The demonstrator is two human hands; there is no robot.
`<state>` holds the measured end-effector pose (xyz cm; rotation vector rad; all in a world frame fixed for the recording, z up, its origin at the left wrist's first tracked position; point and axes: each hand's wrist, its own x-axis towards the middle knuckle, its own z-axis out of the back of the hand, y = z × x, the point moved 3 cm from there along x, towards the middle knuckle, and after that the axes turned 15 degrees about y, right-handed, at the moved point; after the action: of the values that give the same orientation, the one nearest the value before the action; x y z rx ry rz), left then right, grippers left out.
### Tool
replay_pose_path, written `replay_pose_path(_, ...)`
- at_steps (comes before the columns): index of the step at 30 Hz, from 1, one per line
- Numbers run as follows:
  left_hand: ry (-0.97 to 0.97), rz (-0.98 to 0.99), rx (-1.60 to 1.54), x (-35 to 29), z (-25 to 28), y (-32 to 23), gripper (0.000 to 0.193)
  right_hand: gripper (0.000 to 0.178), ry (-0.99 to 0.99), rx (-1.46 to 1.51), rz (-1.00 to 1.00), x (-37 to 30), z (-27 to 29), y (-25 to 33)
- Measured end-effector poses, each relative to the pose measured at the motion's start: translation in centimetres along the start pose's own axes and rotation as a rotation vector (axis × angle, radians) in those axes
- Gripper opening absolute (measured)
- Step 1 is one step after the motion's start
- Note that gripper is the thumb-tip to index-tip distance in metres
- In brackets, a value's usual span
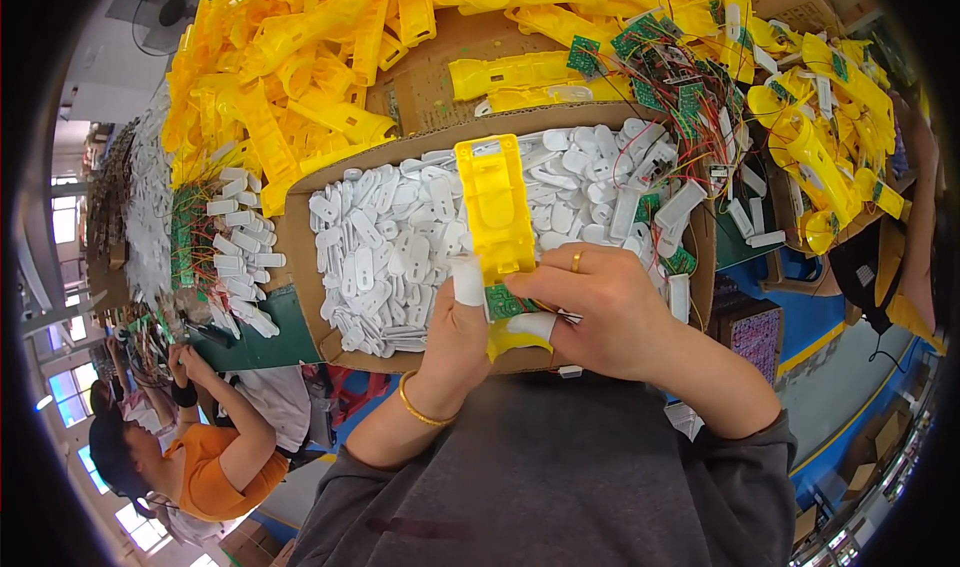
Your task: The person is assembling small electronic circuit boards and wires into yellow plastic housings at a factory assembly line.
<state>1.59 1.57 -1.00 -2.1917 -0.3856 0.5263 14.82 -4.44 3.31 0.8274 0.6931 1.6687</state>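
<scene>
A long yellow plastic housing [495,202], its ribbed hollow side up, is held over a carton of white parts. My left hand [455,332] grips its near end from the left, with a white wrap on the thumb. Inside that end lies a green circuit board [497,303]. My right hand [605,307] is closed at the board, index fingertip at its upper edge and white-wrapped thumb at its lower side. The fingers under the housing are hidden.
The cardboard carton [300,232] holds many small white plastic pieces [380,247]. Yellow housings [290,67] are heaped beyond it. Wired circuit boards [690,97] lie at the right, with white cases [240,242] at the left. A person in an orange top [225,467] works at far left.
</scene>
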Motion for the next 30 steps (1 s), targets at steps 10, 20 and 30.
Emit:
replay_pose_path(10, 0.168, -0.018, 0.252, -0.2, -1.7, -1.9, 0.053, 0.047, -0.136, 0.246, -0.022, -2.2, 0.6, 0.4)
replay_pose_path(20, 0.237, -0.097, 0.886, 0.2, -2.8, -2.0, 0.053, 0.026, -0.041, 1.084, -0.406, -2.7, -1.5, -1.5)
replay_pose_path(30, 0.206, -0.172, 1.136, 1.7, -2.5, -1.8, 0.051, 0.025, -0.185, 1.155, -0.382, -2.0, -1.8, -3.0)
